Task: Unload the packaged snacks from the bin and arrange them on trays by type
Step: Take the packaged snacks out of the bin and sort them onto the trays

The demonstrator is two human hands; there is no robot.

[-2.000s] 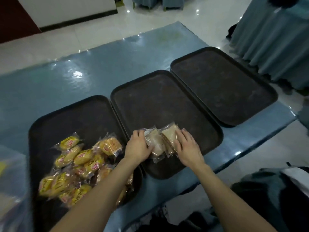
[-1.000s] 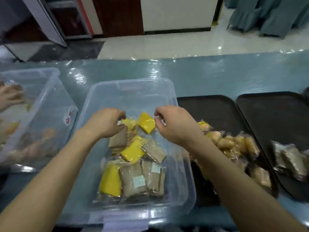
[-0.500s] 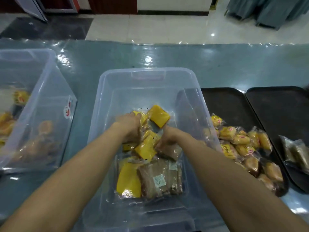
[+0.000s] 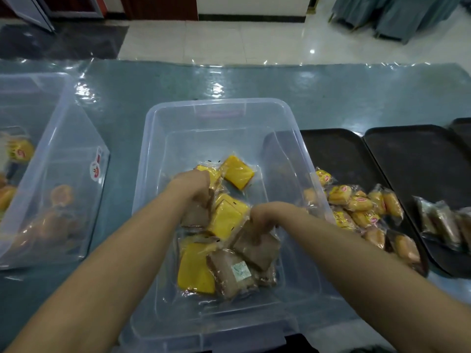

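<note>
Both hands are down inside the bin. The left hand [image 4: 193, 186] is curled over the upper brown packet [image 4: 196, 215] near the middle of the pile. The right hand [image 4: 265, 216] grips the top edge of the lower brown packet [image 4: 257, 247], which tilts up off the heap. Neither packet has cleared the others yet.

Around them lie the yellow packets [image 4: 226, 217], mixed with more brown ones, all gathered in the near half of the clear bin [image 4: 216, 105]; its far half is bare plastic.

Just to the right of the bin sits the first tray [image 4: 331, 154], its near part heaped with oval cakes [image 4: 356, 205] in yellow-printed wrappers. Beside it, the second tray [image 4: 413, 154] holds a few brown sandwich packets [image 4: 443, 222] at its near edge. A corner of a third tray [image 4: 461, 126] shows at the frame's right edge; what it holds cannot be seen.

By my reading the sorting is partway: one type looks largely laid out, the brown type has barely begun, and no yellow packets show on any tray. A good handful remains in the bin.

Everything rests on the blue, plastic-covered worktop [image 4: 254, 82]. Another clear bin [image 4: 63, 123], with blurred snacks inside, stands to the left.
</note>
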